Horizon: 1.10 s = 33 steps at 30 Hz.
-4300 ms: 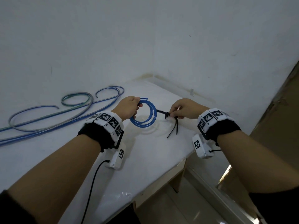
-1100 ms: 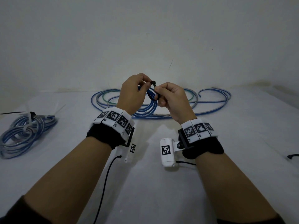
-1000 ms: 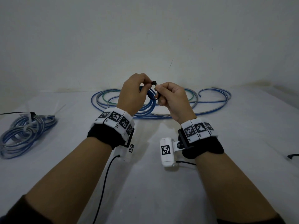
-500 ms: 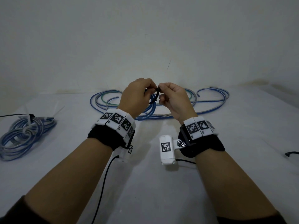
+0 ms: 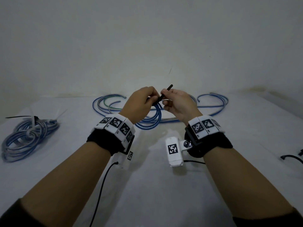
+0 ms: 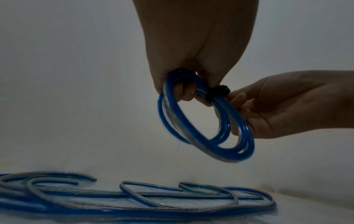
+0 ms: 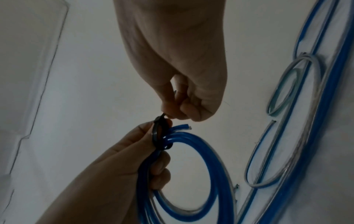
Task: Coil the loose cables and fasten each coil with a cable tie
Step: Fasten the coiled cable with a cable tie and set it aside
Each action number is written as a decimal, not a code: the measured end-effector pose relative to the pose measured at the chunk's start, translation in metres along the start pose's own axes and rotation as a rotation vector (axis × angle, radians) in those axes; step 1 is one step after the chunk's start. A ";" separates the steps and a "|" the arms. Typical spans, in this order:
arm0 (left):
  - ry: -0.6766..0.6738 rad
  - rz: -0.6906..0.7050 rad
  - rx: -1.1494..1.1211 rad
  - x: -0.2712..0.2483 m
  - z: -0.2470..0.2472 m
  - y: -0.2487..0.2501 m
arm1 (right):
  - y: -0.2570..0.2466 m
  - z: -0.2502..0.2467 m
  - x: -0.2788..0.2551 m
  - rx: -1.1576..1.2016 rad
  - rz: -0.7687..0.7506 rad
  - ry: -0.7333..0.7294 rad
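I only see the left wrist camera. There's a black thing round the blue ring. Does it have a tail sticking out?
Observer: Yes. In the head view the black cable tie has a tail poking up past the right hand, which pinches it.
Operator: Is any bundle finished?
Observer: One tied bundle lies at the table's far left.
Operator: Can you see the ring's end?
Observer: Yes. The right wrist view shows a cut end of the blue coil beside the tie.
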<state>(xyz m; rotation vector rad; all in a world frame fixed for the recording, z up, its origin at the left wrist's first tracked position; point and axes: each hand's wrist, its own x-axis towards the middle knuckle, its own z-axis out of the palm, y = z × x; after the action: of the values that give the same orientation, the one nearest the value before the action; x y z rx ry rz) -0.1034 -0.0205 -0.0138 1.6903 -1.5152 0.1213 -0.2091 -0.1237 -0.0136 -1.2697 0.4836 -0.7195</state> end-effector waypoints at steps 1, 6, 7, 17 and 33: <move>-0.015 0.013 0.007 -0.001 -0.001 0.001 | -0.001 0.001 0.001 -0.004 0.009 0.026; -0.108 0.069 0.052 -0.004 -0.007 0.007 | -0.007 0.006 0.010 -0.074 0.039 0.149; -0.119 0.073 0.063 -0.005 -0.008 0.007 | -0.007 0.007 0.010 -0.074 0.036 0.166; -0.192 -0.049 0.165 -0.005 -0.014 0.008 | -0.004 0.018 0.001 -0.052 0.141 0.000; -0.055 0.041 0.225 -0.014 -0.022 0.000 | -0.014 0.042 0.006 -0.148 0.089 0.102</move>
<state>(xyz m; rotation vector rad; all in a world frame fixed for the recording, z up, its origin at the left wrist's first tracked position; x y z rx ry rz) -0.0977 0.0039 -0.0073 1.8513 -1.6271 0.2779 -0.1791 -0.1013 0.0109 -1.3451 0.6832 -0.6857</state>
